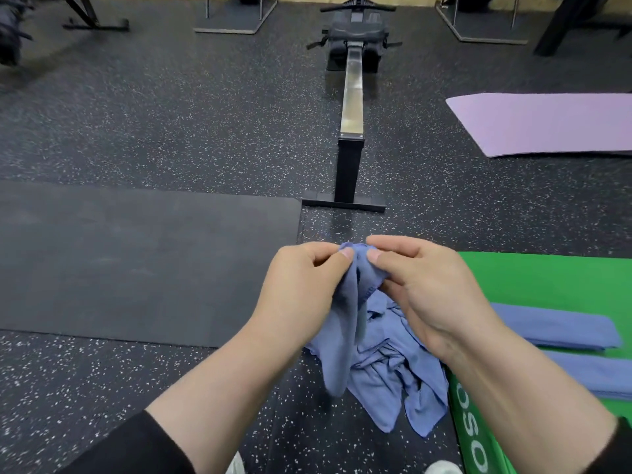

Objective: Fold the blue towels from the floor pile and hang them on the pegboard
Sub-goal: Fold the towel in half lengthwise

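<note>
A blue towel (345,323) hangs bunched from both my hands above the floor. My left hand (301,289) pinches its top edge from the left, and my right hand (424,285) pinches the same edge from the right, thumbs almost touching. Under the hanging towel lies a crumpled pile of blue towels (400,381) on the speckled floor. Two folded blue towels (561,328) (595,372) lie flat on a green box (533,278) at the right. No pegboard is in view.
A black mat (136,265) lies on the floor at the left. A rowing machine (352,107) stretches away straight ahead. A purple mat (547,124) lies at the far right. Equipment stands line the back wall. My shoe tips show at the bottom edge.
</note>
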`<state>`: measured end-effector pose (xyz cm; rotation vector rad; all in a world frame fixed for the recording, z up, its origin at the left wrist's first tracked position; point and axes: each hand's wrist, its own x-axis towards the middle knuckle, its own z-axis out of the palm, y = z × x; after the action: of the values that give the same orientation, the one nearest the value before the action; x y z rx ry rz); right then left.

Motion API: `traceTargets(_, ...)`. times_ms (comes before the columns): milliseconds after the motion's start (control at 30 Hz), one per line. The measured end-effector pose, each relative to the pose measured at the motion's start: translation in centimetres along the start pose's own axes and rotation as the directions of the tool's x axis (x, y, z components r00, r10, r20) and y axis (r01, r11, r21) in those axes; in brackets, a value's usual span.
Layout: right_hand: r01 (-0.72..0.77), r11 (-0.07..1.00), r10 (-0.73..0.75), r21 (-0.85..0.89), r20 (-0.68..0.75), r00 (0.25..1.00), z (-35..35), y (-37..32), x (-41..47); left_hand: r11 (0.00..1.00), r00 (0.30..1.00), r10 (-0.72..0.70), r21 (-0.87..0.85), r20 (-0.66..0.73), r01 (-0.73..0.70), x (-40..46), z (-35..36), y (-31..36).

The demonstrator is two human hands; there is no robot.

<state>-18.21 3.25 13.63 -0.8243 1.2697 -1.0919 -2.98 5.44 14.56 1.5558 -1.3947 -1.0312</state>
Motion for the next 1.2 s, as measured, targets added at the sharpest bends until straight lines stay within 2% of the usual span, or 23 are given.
traceTargets(100, 0.008, 1.000, -0.009, 0.021, 0.008, 1.000, 0.6, 0.3, -0.5, 0.999, 0.999, 0.001, -0.044, -0.032, -0.002, -0.2, 0.5, -0.1)
traceTargets(200, 0.004, 0.999, -0.005, 0.043, 0.020, 1.000, 0.6, 0.0, -0.8, 1.000, 0.997, 0.018, -0.005, -0.079, -0.018, -0.2, 0.7, -0.1)
traceTargets(267, -0.008, 0.998, 0.007, 0.055, 0.024, 1.000, 0.5, -0.1, -0.9, 0.996, 0.991, 0.052, 0.080, -0.121, -0.042, -0.1, 0.7, 0.0)
traceTargets(333, -0.020, 0.997, 0.018, 0.080, 0.026, 0.999, 0.4, -0.2, -1.0, 0.968, 0.986, 0.113, 0.236, -0.120, -0.082, 0.1, 0.9, -0.3)
traceTargets(400, -0.025, 0.994, 0.023, 0.106, 0.019, 1.000, 0.5, -0.2, -1.0, 0.903, 0.976, 0.202, 0.400, -0.077, -0.155, 0.0, 1.3, -0.5)
traceTargets(467, -0.014, 0.995, 0.013, 0.100, 0.009, 1.000, 0.5, -0.2, -1.0, 0.851, 0.967, 0.256, 0.474, -0.001, -0.225, -0.5, 1.8, -0.4)
traceTargets(700, 0.011, 1.000, -0.011, 0.006, 0.001, 1.000, 0.0, -0.1, -0.7, 0.866, 0.962, 0.161, 0.436, 0.220, -0.244, -2.3, 2.4, 0.2)
traceTargets(833, 0.040, 0.998, -0.042, -0.056, -0.033, 0.999, 0.0, 0.2, -0.4, 0.855, 0.915, 0.118, 0.429, 0.385, -0.290, -2.5, 2.8, 0.3)
traceTargets(900, 0.040, 0.997, -0.044, -0.064, -0.051, 0.998, -0.2, 0.1, -0.1, 0.905, 0.941, 0.075, 0.374, 0.331, -0.203, -2.2, 2.4, 0.2)
traceTargets(967, 0.073, 0.986, -0.075, -0.150, -0.005, 0.997, -0.5, -0.2, 0.3, 0.957, 0.993, 0.053, 0.279, 0.103, -0.080, -1.3, 1.2, 0.3)
traceTargets(1000, 0.111, 0.969, -0.104, -0.221, 0.043, 0.994, -0.7, -0.5, 0.3, 0.971, 0.998, 0.059, 0.232, 0.000, -0.057, -0.7, 0.5, 0.1)
traceTargets(1033, 0.159, 0.943, -0.135, -0.292, 0.103, 0.986, -0.8, -0.9, 0.2, 0.971, 0.996, 0.091, 0.225, -0.024, -0.083, -0.1, -0.2, -0.1)
traceTargets(1067, 0.213, 0.914, -0.162, -0.344, 0.170, 0.972, -1.0, -1.4, -0.1, 0.953, 0.990, 0.129, 0.271, 0.048, -0.137, 0.3, -0.8, 0.0)
traceTargets(1133, 0.315, 0.863, -0.192, -0.396, 0.320, 0.928, -1.2, -2.5, -0.7, 0.907, 0.946, 0.132, 0.348, 0.298, -0.236, 0.9, -1.4, -0.2)
traceTargets(1200, 0.387, 0.815, -0.195, -0.431, 0.425, 0.884, -1.4, -3.5, -1.3, 0.900, 0.898, 0.131, 0.330, 0.420, -0.285, 0.9, -1.5, -0.1)
